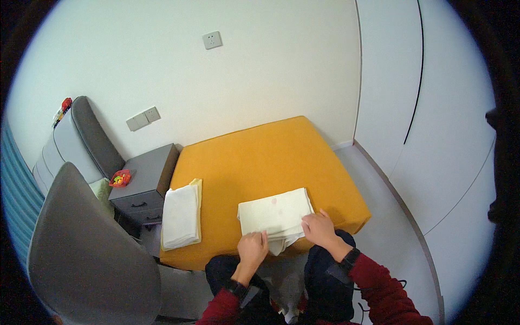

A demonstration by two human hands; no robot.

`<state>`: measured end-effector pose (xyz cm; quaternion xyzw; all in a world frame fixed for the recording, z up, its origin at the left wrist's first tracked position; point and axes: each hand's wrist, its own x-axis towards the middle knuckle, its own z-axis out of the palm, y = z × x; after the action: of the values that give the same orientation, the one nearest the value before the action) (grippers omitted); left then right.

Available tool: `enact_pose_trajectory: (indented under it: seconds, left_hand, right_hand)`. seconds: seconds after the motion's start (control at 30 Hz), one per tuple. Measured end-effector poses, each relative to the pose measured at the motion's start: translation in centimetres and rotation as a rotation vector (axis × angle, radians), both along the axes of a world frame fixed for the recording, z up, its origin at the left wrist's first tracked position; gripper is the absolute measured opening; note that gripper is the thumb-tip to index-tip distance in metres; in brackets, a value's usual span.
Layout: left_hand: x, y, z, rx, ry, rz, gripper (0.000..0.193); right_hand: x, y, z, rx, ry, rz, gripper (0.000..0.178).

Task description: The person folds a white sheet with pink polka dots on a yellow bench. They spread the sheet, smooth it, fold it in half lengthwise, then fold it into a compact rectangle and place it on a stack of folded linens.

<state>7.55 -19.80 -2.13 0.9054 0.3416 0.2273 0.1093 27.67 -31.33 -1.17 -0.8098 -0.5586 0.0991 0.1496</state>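
A cream-white cloth (275, 213), folded into a rough rectangle with a faint pinkish mark, lies near the front edge of the mustard-covered low table or bench (254, 157). My left hand (253, 249) is closed on its near left edge. At the near right corner, my right hand (319, 228) pinches the same cloth. Between the two hands the near edge looks bunched, and a loose flap hangs toward the front. To the left lies a neat pile of folded white cloths (181, 216) with a yellowish one showing along its side.
A grey chair back (97, 249) rises at the left. Behind it is a grey nightstand (143, 170) bearing a small red basket (119, 179) of colourful items. White cabinet doors (390, 81) stand at the right. My knees (327, 276) are against the front edge.
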Motion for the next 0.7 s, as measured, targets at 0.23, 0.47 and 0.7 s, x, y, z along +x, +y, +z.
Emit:
enact_pose_trajectory:
  seconds: [0.23, 0.47, 0.7]
  left_hand:
    - [6.7, 4.9, -2.3, 0.172, -0.149, -0.041, 0.036]
    - [5.7, 7.7, -5.2, 0.224, 0.048, -0.012, 0.064]
    - [4.5, 9.9, -5.8, 0.048, 0.058, 0.13, 0.069]
  right_hand:
    - [-2.3, 9.1, -3.2, 0.544, -0.065, 0.08, 0.037]
    - [0.8, 9.5, -5.2, 0.343, -0.311, 0.048, 0.055]
    - [2.3, 9.7, -5.7, 0.29, -0.228, -0.157, 0.062]
